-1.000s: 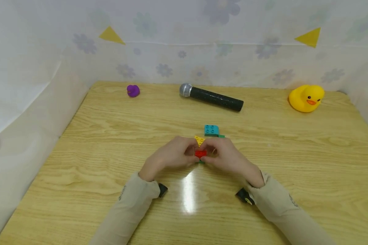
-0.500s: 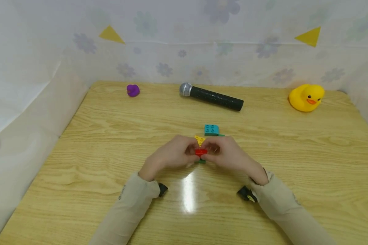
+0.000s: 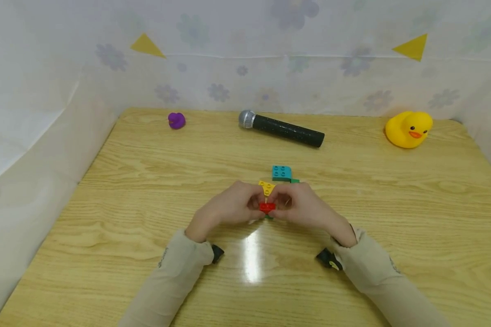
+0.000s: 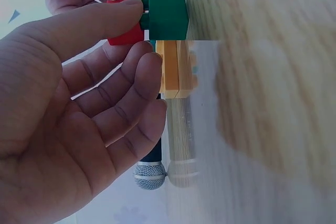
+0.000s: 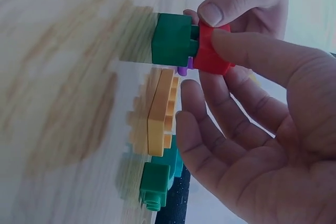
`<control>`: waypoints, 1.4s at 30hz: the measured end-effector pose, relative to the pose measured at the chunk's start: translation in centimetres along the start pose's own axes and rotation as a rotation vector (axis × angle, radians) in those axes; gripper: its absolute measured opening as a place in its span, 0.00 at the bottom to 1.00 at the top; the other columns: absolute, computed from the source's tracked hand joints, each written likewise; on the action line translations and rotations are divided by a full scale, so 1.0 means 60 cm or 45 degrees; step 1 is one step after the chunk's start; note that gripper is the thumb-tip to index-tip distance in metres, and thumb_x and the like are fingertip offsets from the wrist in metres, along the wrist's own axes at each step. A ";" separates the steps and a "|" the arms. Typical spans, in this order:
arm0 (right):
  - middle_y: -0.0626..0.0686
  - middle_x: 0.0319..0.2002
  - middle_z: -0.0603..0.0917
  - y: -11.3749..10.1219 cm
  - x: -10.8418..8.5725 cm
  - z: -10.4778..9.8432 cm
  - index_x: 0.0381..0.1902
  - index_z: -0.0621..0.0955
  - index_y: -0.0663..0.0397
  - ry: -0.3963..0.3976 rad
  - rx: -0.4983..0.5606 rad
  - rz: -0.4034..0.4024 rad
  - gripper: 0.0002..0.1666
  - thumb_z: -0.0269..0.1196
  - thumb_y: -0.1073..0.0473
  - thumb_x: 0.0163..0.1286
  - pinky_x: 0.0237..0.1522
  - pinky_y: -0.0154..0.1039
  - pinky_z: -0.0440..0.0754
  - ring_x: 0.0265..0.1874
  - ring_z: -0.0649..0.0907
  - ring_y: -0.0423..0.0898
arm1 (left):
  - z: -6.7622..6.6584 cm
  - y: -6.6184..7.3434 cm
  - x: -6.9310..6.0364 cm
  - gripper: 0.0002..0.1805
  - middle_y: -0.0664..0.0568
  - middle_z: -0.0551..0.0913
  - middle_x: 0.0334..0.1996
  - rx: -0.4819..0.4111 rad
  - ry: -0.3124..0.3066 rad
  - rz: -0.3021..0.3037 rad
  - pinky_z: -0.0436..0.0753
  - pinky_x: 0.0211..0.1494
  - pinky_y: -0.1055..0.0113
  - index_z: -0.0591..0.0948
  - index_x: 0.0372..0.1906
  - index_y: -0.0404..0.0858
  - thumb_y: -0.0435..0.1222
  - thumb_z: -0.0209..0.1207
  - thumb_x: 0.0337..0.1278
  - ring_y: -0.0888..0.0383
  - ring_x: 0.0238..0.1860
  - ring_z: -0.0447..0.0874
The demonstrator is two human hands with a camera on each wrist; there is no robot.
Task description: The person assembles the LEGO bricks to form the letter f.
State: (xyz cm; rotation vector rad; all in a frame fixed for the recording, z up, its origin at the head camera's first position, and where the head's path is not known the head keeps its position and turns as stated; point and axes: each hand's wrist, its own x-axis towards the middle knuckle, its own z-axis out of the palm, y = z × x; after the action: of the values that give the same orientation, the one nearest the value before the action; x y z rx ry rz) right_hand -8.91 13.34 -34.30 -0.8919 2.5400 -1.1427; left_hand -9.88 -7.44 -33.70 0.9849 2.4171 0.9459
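Both hands pinch one red brick (image 3: 268,208) from its two sides. The left hand (image 3: 233,203) has thumb and fingers on its left side, the right hand (image 3: 303,204) on its right. In the right wrist view the red brick (image 5: 211,51) sits just above the studs of a green block (image 5: 172,39) on the table, with a narrow gap showing. The left wrist view shows the same green block (image 4: 168,13) under the red brick (image 4: 125,19). Just beyond the hands lies a yellow brick (image 3: 267,187).
A teal brick (image 3: 282,173) and a small green brick (image 3: 295,180) lie behind the right hand. Along the back of the table (image 3: 106,190) are a purple duck (image 3: 177,121), a microphone (image 3: 286,130) and a yellow duck (image 3: 409,130).
The red brick has tilted so its studs show in the head view, and it sits slightly lower there. Both hands keep their pinch, nearly unmoved.
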 end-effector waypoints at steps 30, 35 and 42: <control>0.47 0.27 0.83 -0.011 -0.003 0.013 0.27 0.83 0.55 0.065 -0.085 0.029 0.08 0.73 0.67 0.53 0.28 0.33 0.79 0.23 0.78 0.38 | 0.013 0.010 0.005 0.06 0.57 0.76 0.23 0.166 -0.028 -0.152 0.71 0.30 0.70 0.79 0.31 0.41 0.35 0.66 0.55 0.62 0.25 0.72; 0.46 0.28 0.82 -0.011 -0.003 0.014 0.28 0.82 0.54 0.059 -0.150 -0.052 0.08 0.73 0.67 0.53 0.29 0.33 0.78 0.25 0.78 0.40 | 0.016 0.008 0.004 0.08 0.55 0.74 0.22 0.192 -0.092 -0.168 0.69 0.29 0.69 0.78 0.34 0.40 0.37 0.66 0.55 0.60 0.25 0.70; 0.43 0.29 0.83 -0.012 -0.004 -0.004 0.33 0.83 0.53 0.013 -0.106 -0.062 0.05 0.70 0.61 0.60 0.30 0.34 0.78 0.27 0.79 0.38 | 0.015 0.005 0.003 0.10 0.55 0.74 0.22 0.222 -0.102 -0.189 0.68 0.28 0.70 0.76 0.34 0.41 0.38 0.67 0.55 0.60 0.24 0.69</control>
State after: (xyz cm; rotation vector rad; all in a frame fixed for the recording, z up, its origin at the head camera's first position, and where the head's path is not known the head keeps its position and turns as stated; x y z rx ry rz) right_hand -8.48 13.25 -33.63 -0.9756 2.6052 -1.0644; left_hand -9.36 -6.77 -34.12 0.8686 2.4971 0.6416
